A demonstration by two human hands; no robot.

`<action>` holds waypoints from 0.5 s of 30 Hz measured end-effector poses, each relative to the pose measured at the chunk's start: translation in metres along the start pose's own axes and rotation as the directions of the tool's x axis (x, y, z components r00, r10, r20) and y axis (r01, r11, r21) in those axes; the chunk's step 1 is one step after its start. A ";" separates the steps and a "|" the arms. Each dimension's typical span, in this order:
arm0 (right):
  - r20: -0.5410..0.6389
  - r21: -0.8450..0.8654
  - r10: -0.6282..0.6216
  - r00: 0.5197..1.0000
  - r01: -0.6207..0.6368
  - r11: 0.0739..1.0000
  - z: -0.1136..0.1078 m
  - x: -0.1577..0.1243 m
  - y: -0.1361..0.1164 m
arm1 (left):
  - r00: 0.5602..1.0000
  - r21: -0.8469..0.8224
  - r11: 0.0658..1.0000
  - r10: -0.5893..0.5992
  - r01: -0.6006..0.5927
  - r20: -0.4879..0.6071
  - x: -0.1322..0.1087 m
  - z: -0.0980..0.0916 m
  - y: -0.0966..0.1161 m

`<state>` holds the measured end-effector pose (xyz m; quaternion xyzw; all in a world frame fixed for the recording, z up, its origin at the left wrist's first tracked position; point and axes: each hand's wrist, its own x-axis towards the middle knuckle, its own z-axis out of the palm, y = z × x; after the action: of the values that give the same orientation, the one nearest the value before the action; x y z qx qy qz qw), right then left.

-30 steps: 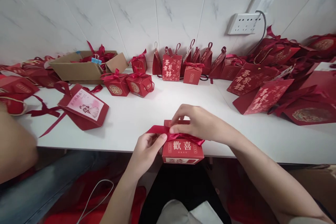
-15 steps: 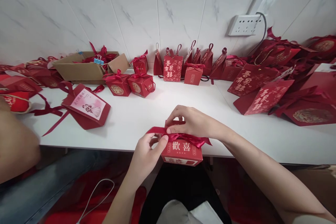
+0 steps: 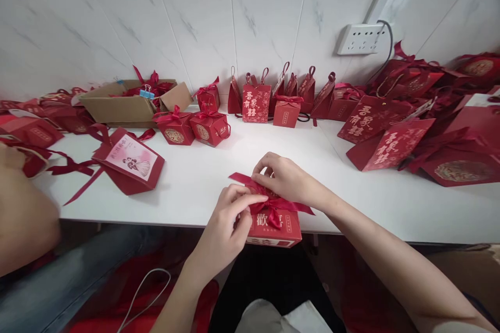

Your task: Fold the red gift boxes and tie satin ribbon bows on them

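Observation:
A red gift box (image 3: 289, 223) with pale Chinese characters sits at the table's front edge, before my lap. A shiny red ribbon (image 3: 287, 205) lies across its top, looped at the middle, one end hanging over the printed front. My left hand (image 3: 224, 223) is at the box's left side, fingers curled, its index fingertip pressing the ribbon near the loop. My right hand (image 3: 287, 179) reaches over from behind and pinches the ribbon between thumb and fingers. The ribbon's free end (image 3: 239, 178) sticks out to the left. My fingers hide part of the box top.
Several finished red boxes (image 3: 175, 127) stand along the wall near a cardboard box (image 3: 117, 106) of ribbons. A photo-printed box (image 3: 133, 161) lies left. More red boxes (image 3: 461, 166) pile up at right. Another person's arm (image 3: 25, 213) is at far left, above a white cable (image 3: 146, 291).
My left hand has shifted from pinching the ribbon at the left to pressing near its middle. A ribbon end now hangs over the box front. The other person's arm moved slightly.

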<state>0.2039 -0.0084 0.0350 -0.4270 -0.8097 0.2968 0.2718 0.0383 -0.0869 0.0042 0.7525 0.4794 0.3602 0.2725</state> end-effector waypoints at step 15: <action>-0.204 -0.124 -0.491 0.847 0.475 0.871 0.015 -0.080 0.008 | 0.934 -0.159 0.924 -0.356 0.349 -0.020 -0.003 0.000 0.000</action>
<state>0.2371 -0.0768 0.0039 -0.2499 -0.8640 0.1395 0.4143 0.0371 -0.0891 0.0033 0.6220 0.5841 0.3592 0.3781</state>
